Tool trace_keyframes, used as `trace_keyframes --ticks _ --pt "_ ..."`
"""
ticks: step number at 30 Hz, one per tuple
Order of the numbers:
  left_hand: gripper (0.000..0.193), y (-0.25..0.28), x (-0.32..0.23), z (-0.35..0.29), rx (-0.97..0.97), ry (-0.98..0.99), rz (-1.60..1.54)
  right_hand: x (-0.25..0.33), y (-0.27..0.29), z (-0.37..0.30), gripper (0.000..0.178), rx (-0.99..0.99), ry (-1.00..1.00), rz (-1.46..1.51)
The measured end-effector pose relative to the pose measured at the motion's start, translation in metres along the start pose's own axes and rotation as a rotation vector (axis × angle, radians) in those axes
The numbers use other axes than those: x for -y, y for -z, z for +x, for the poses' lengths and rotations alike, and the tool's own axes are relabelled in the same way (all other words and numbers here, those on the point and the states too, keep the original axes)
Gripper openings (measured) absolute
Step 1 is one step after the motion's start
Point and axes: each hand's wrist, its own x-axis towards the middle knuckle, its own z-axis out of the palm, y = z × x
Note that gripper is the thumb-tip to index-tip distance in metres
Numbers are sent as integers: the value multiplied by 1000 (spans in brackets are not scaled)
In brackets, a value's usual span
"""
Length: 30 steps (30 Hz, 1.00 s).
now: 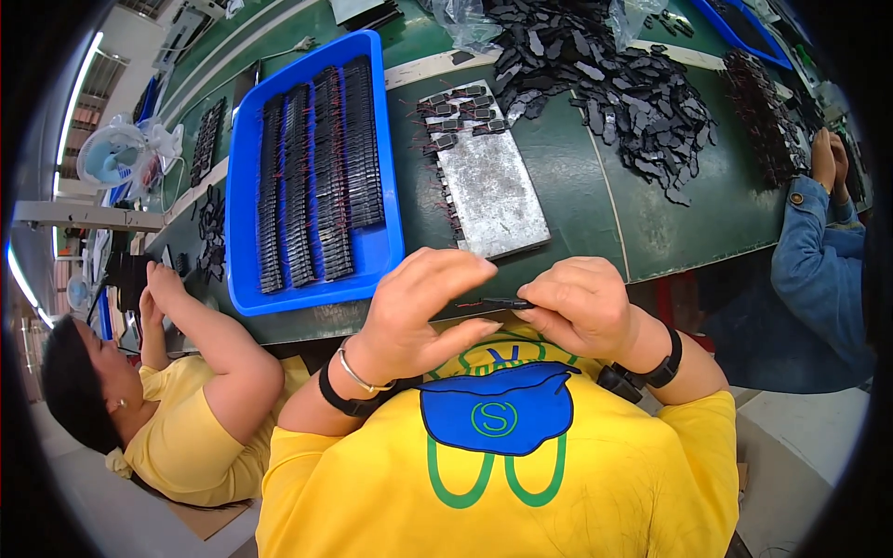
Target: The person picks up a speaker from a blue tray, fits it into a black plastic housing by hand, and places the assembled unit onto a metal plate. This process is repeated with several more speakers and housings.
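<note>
Between thumb and fingers, my right hand (588, 303) pinches a small flat black part (502, 303) with a short red wire at its left end. My left hand (409, 302) is held just left of that part, thumb and fingers apart with nothing between them. Both hands are in front of my chest, at the table's near edge. Beyond them lies a scuffed silver metal block (493, 191). Several small black parts with red wires (465, 113) rest on its far end, and more wires stick out along its left side.
Left of the block stands a blue tray (395, 200) with long rows of black wired parts (326, 177). A heap of flat black pieces (642, 112) covers the green table (558, 195) at far right. Co-workers sit at left (200, 418) and right (809, 251).
</note>
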Motion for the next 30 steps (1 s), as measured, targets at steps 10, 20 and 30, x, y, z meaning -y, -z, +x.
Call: trace_keyframes --ticks 10,20,30 --pt "24 10 1 -6 108 -159 222 -2 -7 9 20 83 96 -32" --pt "22 17 4 -16 -9 11 41 -5 -21 24 20 105 7 150" --pt "17 37 7 -15 88 99 18 -9 -31 32 22 82 38 135"
